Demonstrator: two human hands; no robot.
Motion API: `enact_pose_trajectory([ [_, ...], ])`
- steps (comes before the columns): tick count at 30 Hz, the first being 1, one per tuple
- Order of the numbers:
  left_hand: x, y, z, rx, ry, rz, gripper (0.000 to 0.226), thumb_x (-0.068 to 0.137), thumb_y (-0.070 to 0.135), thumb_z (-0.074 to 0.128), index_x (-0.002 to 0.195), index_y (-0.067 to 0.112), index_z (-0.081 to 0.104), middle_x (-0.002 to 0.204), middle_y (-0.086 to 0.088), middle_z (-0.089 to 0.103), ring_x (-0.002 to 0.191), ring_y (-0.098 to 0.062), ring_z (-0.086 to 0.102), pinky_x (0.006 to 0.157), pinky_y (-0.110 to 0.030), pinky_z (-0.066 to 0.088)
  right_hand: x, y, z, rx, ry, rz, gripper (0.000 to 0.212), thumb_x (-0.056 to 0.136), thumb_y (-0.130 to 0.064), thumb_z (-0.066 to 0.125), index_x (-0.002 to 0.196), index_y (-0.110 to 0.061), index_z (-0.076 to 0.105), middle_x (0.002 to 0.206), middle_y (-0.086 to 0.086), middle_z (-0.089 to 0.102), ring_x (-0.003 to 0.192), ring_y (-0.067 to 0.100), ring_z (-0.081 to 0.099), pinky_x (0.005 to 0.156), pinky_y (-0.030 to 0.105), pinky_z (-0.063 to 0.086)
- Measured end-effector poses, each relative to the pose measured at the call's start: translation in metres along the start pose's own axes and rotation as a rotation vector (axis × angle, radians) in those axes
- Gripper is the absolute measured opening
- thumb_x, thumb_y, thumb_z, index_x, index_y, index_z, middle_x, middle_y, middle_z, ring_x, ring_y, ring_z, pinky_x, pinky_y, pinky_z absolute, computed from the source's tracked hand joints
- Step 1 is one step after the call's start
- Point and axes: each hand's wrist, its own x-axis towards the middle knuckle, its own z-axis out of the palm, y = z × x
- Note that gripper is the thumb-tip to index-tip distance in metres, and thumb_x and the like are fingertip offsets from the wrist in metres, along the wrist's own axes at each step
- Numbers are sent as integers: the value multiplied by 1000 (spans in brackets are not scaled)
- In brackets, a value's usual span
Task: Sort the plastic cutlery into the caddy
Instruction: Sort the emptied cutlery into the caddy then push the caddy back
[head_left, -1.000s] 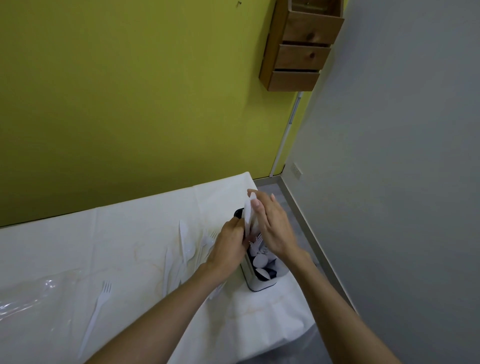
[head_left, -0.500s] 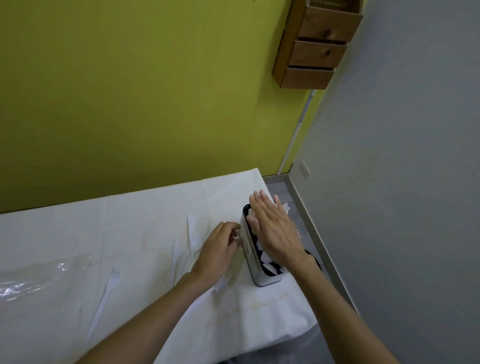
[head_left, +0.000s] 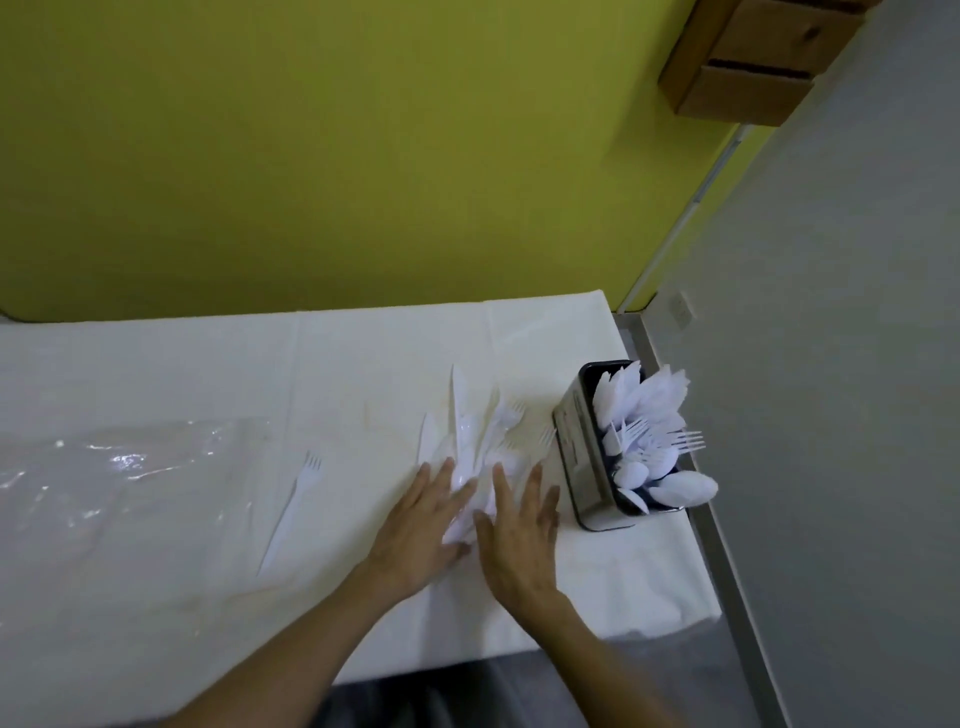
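Your left hand (head_left: 415, 525) and right hand (head_left: 519, 530) lie flat, fingers straight, flanking the loose cutlery pile (head_left: 475, 441) on the table (head_left: 156, 597) (one fork (head_left: 293, 509) lies apart, leftward). The caddy (head_left: 576, 457) stands just right of them, holding spoons and forks.

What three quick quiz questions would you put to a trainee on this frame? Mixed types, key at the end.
1. True or false: the caddy stands near the right end of the table and already holds cutlery.
2. The lone utensil lying to the left of the hands is a: A) spoon B) fork C) knife
3. Fill in: the left hand and right hand lie with straight fingers on the loose cutlery pile, which sits to the ___ of the caddy.

Key: 1 true; 2 B; 3 left.
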Motion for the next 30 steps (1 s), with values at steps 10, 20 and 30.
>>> enact_pose_trajectory([
  [10, -33, -38, 27, 7, 64, -171, 91, 83, 66, 51, 153, 27, 7, 161, -6, 8, 148, -25, 9, 119, -44, 21, 25, -18, 19, -23, -49, -319, 59, 106, -33, 27, 156, -20, 0, 161, 7, -18, 150, 22, -15, 123, 34, -4],
  [20, 2, -42, -30, -360, 550, -495, 29, 94, 28, 53, 114, 8, 54, 112, -10, 53, 103, -30, 49, 90, -45, 46, 11, -17, 11, 252, 226, -166, 38, 100, -31, 50, 135, -18, 46, 139, 3, 45, 126, 19, 42, 109, 34, 40],
  [30, 46, -74, -43, -506, 238, -723, 19, 80, 12, 59, 62, 15, 54, 62, -2, 49, 60, -19, 43, 57, -31, 40, 19, -32, 13, 354, 128, 102, 7, 98, -20, 52, 100, -13, 50, 96, 2, 56, 83, 17, 55, 72, 28, 45],
])
